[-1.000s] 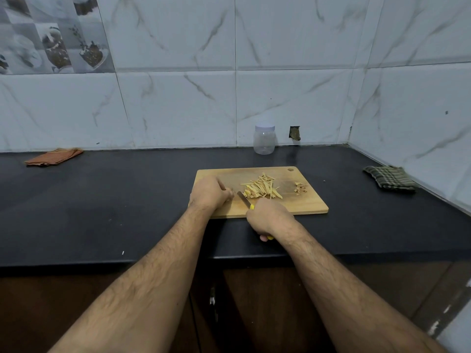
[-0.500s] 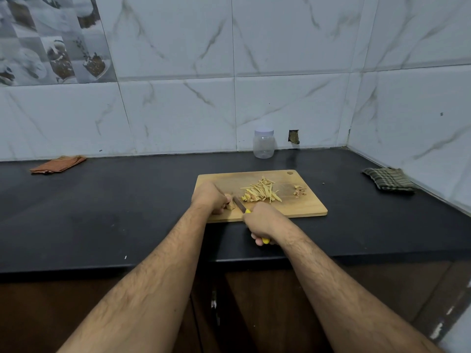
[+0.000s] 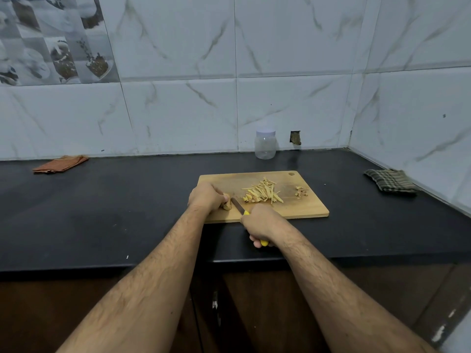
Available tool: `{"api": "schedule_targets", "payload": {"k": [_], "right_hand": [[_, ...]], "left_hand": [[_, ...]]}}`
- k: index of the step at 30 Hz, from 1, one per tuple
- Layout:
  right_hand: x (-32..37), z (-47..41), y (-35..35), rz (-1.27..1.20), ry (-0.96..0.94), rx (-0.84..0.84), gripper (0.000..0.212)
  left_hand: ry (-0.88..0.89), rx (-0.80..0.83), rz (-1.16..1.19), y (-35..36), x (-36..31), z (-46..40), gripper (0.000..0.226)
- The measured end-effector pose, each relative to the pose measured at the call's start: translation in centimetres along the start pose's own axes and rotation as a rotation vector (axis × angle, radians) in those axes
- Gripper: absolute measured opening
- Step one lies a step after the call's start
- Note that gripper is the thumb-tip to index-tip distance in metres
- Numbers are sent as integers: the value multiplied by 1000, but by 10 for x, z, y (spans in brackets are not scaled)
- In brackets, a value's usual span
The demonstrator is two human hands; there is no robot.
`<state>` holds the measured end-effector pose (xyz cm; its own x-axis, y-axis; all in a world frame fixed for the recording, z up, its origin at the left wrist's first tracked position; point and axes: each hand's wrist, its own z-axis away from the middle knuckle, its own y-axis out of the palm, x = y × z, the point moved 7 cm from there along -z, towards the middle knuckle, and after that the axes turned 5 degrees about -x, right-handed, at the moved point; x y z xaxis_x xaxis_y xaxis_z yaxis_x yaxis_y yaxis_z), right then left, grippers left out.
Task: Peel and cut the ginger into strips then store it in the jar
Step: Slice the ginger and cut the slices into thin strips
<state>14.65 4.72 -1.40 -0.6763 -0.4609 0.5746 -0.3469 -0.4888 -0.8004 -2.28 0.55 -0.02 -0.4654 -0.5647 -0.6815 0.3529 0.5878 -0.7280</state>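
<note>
1. The left hand (image 3: pixel 207 197) sits on the left part of the board (image 3: pixel 311 210), fingers curled down onto a ginger piece (image 3: pixel 227 204) that shows just at its fingertips, on the side toward the knife.
2. The right hand (image 3: pixel 261 224) is wrapped around the yellow handle of the knife (image 3: pixel 238 207); the handle end sticks out below the fist, over the counter (image 3: pixel 102 212).
3. The blade slants up and left from the right hand, its tip right beside the ginger piece; whether it touches cannot be told.
4. A pile of strips (image 3: pixel 262 192) lies mid-board, just right of the blade and above the right hand.
5. A small heap of peel (image 3: pixel 301 192) lies further right on the board, apart from the strips.
6. The jar (image 3: pixel 265 146), lid on, stands at the wall behind the board, well apart from both hands.
7. An orange cloth (image 3: pixel 60 164) lies far left; a checked cloth (image 3: pixel 391 180) lies far right.
</note>
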Motion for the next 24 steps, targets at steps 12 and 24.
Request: {"api": "schedule_targets", "payload": {"k": [12,24], "right_hand": [[4,-3,5,-12,-6,-32,25],[3,-3,3,-8,7,-36,24]], "left_hand": [[-41,46,220,2,6,-2,15],[-148,56,442,5,11,-2,14]]}}
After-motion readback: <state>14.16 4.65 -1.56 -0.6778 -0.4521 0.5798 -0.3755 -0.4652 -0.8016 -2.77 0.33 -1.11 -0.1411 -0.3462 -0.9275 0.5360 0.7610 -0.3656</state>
